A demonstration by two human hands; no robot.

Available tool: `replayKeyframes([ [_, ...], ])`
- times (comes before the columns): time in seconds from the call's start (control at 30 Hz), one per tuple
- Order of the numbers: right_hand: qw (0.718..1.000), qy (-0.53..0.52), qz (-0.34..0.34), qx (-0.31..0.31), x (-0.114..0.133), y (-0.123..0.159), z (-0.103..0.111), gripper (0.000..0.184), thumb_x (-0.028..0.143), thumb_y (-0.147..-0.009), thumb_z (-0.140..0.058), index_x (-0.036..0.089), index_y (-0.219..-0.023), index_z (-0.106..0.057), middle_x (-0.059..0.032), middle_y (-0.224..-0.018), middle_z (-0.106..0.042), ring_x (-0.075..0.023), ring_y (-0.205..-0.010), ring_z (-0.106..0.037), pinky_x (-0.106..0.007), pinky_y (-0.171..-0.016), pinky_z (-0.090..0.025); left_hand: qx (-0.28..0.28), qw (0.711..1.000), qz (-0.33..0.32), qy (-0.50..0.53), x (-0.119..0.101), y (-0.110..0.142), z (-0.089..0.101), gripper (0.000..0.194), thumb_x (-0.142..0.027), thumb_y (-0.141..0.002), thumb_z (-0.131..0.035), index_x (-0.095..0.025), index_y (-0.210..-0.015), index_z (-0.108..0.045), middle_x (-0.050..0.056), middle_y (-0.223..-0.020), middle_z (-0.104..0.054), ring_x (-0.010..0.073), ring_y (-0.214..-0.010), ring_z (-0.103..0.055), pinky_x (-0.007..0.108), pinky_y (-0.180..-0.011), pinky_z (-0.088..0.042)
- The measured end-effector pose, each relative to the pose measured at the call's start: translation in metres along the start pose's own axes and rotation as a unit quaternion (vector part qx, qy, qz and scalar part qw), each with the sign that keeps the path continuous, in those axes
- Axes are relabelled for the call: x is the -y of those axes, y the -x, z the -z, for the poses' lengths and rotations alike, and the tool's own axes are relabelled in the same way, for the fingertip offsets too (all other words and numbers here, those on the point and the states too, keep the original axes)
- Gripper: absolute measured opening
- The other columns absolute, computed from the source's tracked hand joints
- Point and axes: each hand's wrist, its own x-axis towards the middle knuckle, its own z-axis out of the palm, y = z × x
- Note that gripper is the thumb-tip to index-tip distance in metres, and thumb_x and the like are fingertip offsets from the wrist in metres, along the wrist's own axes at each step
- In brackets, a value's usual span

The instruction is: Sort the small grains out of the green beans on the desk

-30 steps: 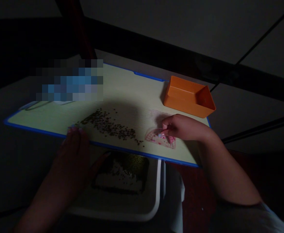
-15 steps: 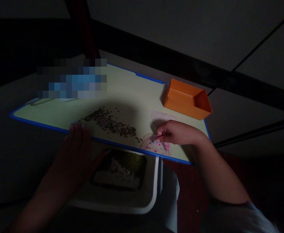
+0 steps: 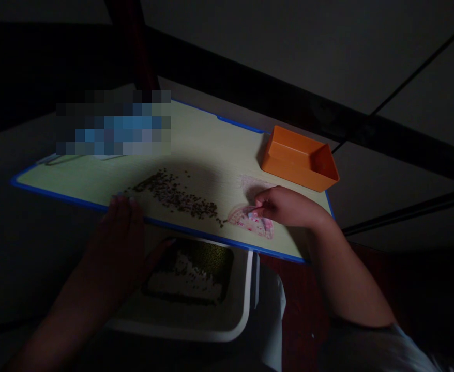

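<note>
My right hand (image 3: 285,206) pinches a clear pink protractor (image 3: 250,221) that lies flat on a pale board with a blue rim (image 3: 196,150). The protractor's curved edge points toward a trail of small dark beans (image 3: 176,194) spread across the board's middle. My left hand (image 3: 120,243) rests in shadow on the board's near edge, fingers together over the rim, just left of the beans. Below the edge sits a white tub (image 3: 196,289) holding green beans and white grains.
An orange rectangular tray (image 3: 299,160) stands at the board's far right corner. A blurred blue patch covers the far left of the board. A metal clip (image 3: 72,157) lies near it. Dark beams cross behind; the room is dim.
My right hand drew the protractor toward the near edge, then moved it back up a little, close to the end of the bean trail. My left hand stayed on the edge.
</note>
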Motion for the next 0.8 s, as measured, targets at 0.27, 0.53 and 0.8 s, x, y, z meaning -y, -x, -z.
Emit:
replayKeyframes([
  [0.27,1.000,0.001,-0.019,-0.016,0.0049,0.0017,-0.0001,0.017,0.015,-0.091,-0.060,0.017,-0.074,-0.064,-0.0014,-0.069,-0.066,-0.0126,-0.065,-0.050,-0.029,-0.064,-0.031,0.013,1.000,0.012,0.006,-0.0005,0.0000,0.0014,0.102,-0.074,-0.090,-0.022,0.004,-0.155,-0.016,0.041,-0.156,-0.036,0.0475,-0.154,-0.028,0.066,-0.119,-0.038],
  [0.53,0.999,0.001,-0.023,-0.024,0.0079,0.0014,-0.0005,0.019,0.015,-0.093,-0.060,0.017,-0.074,-0.063,-0.0012,-0.069,-0.066,-0.0125,-0.065,-0.050,-0.030,-0.064,-0.029,0.026,0.999,0.018,0.001,-0.0028,-0.0020,0.0060,0.103,-0.075,-0.089,-0.020,0.005,-0.154,-0.017,0.041,-0.154,-0.039,0.0476,-0.153,-0.029,0.067,-0.118,-0.038],
  [0.8,1.000,-0.014,0.006,-0.014,0.0101,0.0011,-0.0040,0.018,0.015,-0.093,-0.060,0.017,-0.075,-0.062,-0.0005,-0.069,-0.064,-0.0129,-0.066,-0.051,-0.029,-0.065,-0.029,0.021,1.000,0.016,0.008,-0.0032,-0.0016,0.0056,0.104,-0.075,-0.089,-0.021,0.005,-0.154,-0.019,0.041,-0.155,-0.037,0.0479,-0.154,-0.028,0.066,-0.120,-0.037],
])
